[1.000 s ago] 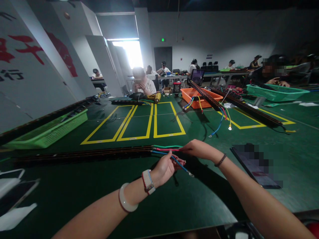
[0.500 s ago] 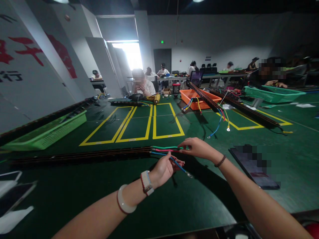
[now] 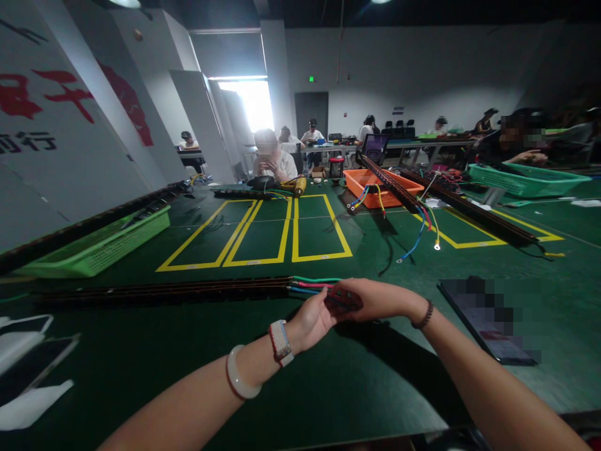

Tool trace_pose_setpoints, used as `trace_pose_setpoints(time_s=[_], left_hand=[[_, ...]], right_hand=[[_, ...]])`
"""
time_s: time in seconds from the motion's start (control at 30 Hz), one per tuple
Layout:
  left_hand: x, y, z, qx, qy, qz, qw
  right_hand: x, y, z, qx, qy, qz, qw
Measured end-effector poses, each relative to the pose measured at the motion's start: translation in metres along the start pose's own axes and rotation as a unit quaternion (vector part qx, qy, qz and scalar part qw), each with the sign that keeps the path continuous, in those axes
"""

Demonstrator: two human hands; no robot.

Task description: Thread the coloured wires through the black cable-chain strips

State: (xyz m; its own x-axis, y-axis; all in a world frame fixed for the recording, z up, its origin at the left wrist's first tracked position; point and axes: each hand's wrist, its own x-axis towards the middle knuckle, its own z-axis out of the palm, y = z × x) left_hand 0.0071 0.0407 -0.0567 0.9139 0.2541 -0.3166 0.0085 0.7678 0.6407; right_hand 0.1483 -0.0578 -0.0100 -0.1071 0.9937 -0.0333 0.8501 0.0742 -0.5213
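Note:
A long black strip bundle lies across the table in front of me. From its right end come a green wire, a red wire and a blue wire. My left hand has thumb and fingers closed on the blue wire from below. My right hand meets it from the right, fingers curled around the wires. Both hands cover the wires' far ends, so which wire each finger presses on is partly hidden.
Yellow tape outlines mark the green table. A green basket stands left, an orange basket beyond, a teal basket at right. A dark phone-like slab lies right of my hands. Other people sit farther back.
My right hand has come down and closer to my left hand, from the green and red wires onto the bunch. The blue wire's end lug, visible before, is now hidden.

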Motion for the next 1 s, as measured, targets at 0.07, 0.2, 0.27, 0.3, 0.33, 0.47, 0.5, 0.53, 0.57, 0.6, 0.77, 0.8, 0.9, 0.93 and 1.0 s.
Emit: trace_pose_setpoints(time_s=[0.07, 0.2, 0.27, 0.3, 0.33, 0.47, 0.5, 0.53, 0.57, 0.6, 0.77, 0.8, 0.9, 0.93, 1.0], left_hand=[[-0.002, 0.002, 0.002, 0.02, -0.007, -0.008, 1.0], [-0.006, 0.005, 0.005, 0.105, -0.034, -0.071, 0.991], [-0.008, 0.004, 0.006, 0.166, -0.055, -0.094, 0.98], [-0.009, 0.003, 0.006, 0.196, -0.066, -0.095, 0.974], [-0.01, 0.001, 0.006, 0.224, -0.078, -0.092, 0.967], [-0.013, -0.007, 0.007, 0.293, -0.115, -0.073, 0.946], [-0.013, -0.008, 0.007, 0.299, -0.118, -0.072, 0.944], [-0.013, -0.008, 0.007, 0.303, -0.12, -0.072, 0.943], [-0.013, -0.008, 0.007, 0.305, -0.12, -0.072, 0.942], [-0.013, -0.007, 0.008, 0.306, -0.121, -0.072, 0.942], [-0.012, -0.005, 0.008, 0.312, -0.13, -0.067, 0.939], [-0.012, -0.004, 0.008, 0.311, -0.132, -0.067, 0.939], [-0.013, -0.004, 0.008, 0.305, -0.132, -0.068, 0.941], [-0.013, -0.004, 0.008, 0.302, -0.132, -0.07, 0.942], [-0.013, -0.003, 0.009, 0.3, -0.133, -0.071, 0.942]], right_hand=[[0.0, 0.004, -0.003, 0.0, -0.01, 0.002, 1.0], [0.0, 0.012, -0.007, -0.022, 0.005, 0.01, 1.0], [0.0, 0.016, -0.007, -0.047, 0.016, -0.007, 0.999], [0.0, 0.017, -0.007, -0.06, 0.018, -0.012, 0.998], [0.0, 0.018, -0.006, -0.071, 0.019, -0.013, 0.997], [0.0, 0.017, 0.0, -0.101, 0.024, 0.014, 0.994], [0.0, 0.016, 0.001, -0.109, 0.022, 0.02, 0.994], [0.0, 0.015, 0.003, -0.116, 0.02, 0.026, 0.993], [0.0, 0.014, 0.004, -0.118, 0.017, 0.03, 0.992], [0.001, 0.013, 0.004, -0.117, 0.014, 0.032, 0.992], [0.003, 0.018, 0.004, -0.094, 0.001, 0.023, 0.995], [0.004, 0.02, 0.002, -0.096, 0.0, 0.022, 0.995], [0.002, 0.022, -0.003, -0.109, 0.004, 0.023, 0.994], [0.002, 0.022, -0.005, -0.113, 0.01, 0.023, 0.993], [0.001, 0.021, -0.008, -0.113, 0.036, 0.021, 0.993]])
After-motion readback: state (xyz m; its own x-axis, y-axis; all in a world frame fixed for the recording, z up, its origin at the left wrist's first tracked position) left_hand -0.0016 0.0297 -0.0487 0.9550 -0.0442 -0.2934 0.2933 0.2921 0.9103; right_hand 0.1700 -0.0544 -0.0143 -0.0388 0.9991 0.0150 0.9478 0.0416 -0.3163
